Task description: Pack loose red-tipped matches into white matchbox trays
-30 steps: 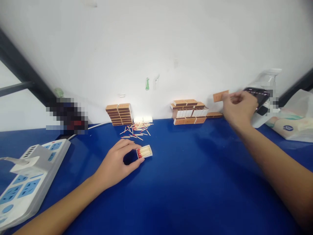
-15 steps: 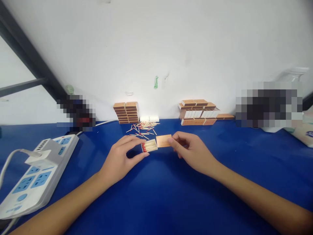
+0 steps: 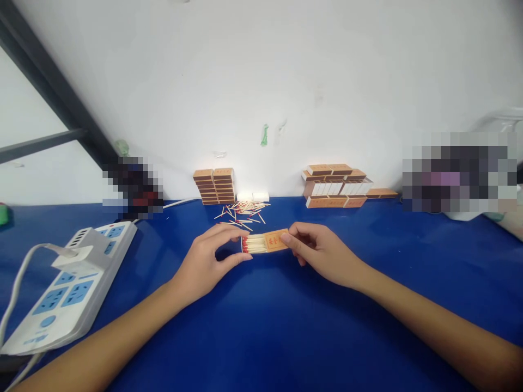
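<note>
Between finger and thumb, my left hand [image 3: 208, 258] grips the white inner tray [image 3: 255, 244] of a matchbox, filled with red-tipped matches whose heads lie at the left end. My right hand [image 3: 321, 251] pinches the orange matchbox sleeve [image 3: 276, 240]. Tray and sleeve meet end to end, and the tray's right end is at the sleeve's opening. Just behind them, loose matches [image 3: 250, 208] are scattered on the blue table. Two white pieces [image 3: 253, 197] lie behind the matches by the wall.
Matchboxes [image 3: 213, 187] stand in two columns at the back left. Another matchbox stack [image 3: 335, 188] is at the back right, beside flat boxes [image 3: 382, 193]. A power strip [image 3: 77, 296] with a plugged-in charger and cable lies at the left. Pixelated items stand at both sides.
The tray and sleeve have come together, with the tray's right end now at the sleeve's opening. The whole view has shifted slightly.
</note>
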Demonstrator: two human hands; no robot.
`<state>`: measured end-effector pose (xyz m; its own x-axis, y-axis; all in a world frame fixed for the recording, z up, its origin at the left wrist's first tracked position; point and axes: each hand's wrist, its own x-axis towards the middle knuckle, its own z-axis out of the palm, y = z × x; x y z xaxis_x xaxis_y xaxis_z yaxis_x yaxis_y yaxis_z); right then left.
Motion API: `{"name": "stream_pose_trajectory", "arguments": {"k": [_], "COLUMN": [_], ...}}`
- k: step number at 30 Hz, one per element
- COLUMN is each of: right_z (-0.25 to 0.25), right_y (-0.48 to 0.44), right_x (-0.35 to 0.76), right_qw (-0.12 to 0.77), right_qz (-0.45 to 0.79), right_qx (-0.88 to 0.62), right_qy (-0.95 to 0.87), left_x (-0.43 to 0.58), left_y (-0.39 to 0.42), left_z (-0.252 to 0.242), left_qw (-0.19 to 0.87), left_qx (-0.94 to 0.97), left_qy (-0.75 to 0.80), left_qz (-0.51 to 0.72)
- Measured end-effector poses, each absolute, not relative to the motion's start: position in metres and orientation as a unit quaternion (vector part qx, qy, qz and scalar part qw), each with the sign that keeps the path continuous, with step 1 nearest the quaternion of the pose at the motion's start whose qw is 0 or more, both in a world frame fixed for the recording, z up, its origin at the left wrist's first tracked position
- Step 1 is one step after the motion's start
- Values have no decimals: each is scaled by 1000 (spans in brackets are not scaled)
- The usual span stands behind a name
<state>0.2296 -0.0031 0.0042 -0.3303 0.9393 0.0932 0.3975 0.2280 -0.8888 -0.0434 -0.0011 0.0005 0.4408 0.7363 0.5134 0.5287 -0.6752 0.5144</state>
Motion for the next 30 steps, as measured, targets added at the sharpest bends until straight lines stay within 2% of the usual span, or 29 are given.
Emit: {"name": "stream_pose_trajectory", "arguments": {"k": [4,10,13,22,26,30], "right_z": [6,1,0,8,5,0], "right_y": [-5,-17,-29,-45,-34,-18], "right_x": [230,216,208,206,218,232], "right_qw": [325,374,344,276,274,262], "right_qz": [421,499,509,346,232,152], "right_qx": [-459,-444,-426,-400,-405,-415], "right_qy": [-712,-644,-664,-802,-841,-858], "left_x": [-41,-39,-40,-37,-47,-77], "left_y": [-3,-6,-5,-13,0,43], "left_z": [2,4,3,5,18,48], "left_qw": [153,147,147,181,141,100], "left_qx": [834,827,823,832,844,777], "left_qy": [377,359,355,342,375,488], "left_qz": [373,406,417,398,357,385]}}
